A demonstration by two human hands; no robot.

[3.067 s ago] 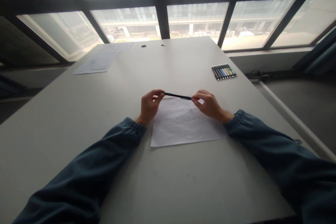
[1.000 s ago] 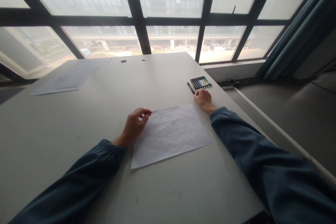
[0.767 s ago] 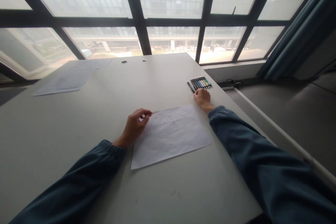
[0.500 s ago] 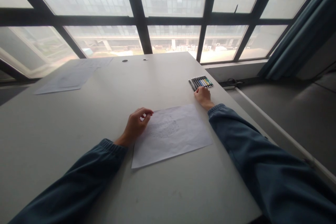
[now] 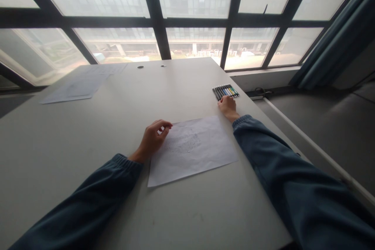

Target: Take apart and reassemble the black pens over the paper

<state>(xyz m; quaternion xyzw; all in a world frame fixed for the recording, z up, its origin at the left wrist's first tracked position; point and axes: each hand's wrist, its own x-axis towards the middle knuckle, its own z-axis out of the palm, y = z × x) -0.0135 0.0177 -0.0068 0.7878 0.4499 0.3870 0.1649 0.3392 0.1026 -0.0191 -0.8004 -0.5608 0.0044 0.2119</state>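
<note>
My left hand point(image 5: 152, 137) rests at the left edge of a white sheet of paper point(image 5: 205, 156). Its fingers are curled, with thumb and forefinger tips close together and nothing visible between them. Faint dark drawn marks show in the middle of the sheet. Beyond its far right corner, my right hand point(image 5: 227, 106) is closed at the near end of a row of pens point(image 5: 225, 91). Several lie side by side, black ones on the left and blue, white, yellow and green ones to the right. The fingertips touch the leftmost pen; the hand partly hides the near ends.
More sheets of paper point(image 5: 77, 84) lie at the far left of the white table point(image 5: 102, 136). Two small round fittings sit near the table's back edge. Large windows point(image 5: 193, 43) stand behind, and a blue curtain point(image 5: 334, 43) hangs at the right.
The leftmost pen, which stood slightly apart and slanted, now lies close against the row. My right hand has moved a little with it; my left hand stays on the paper.
</note>
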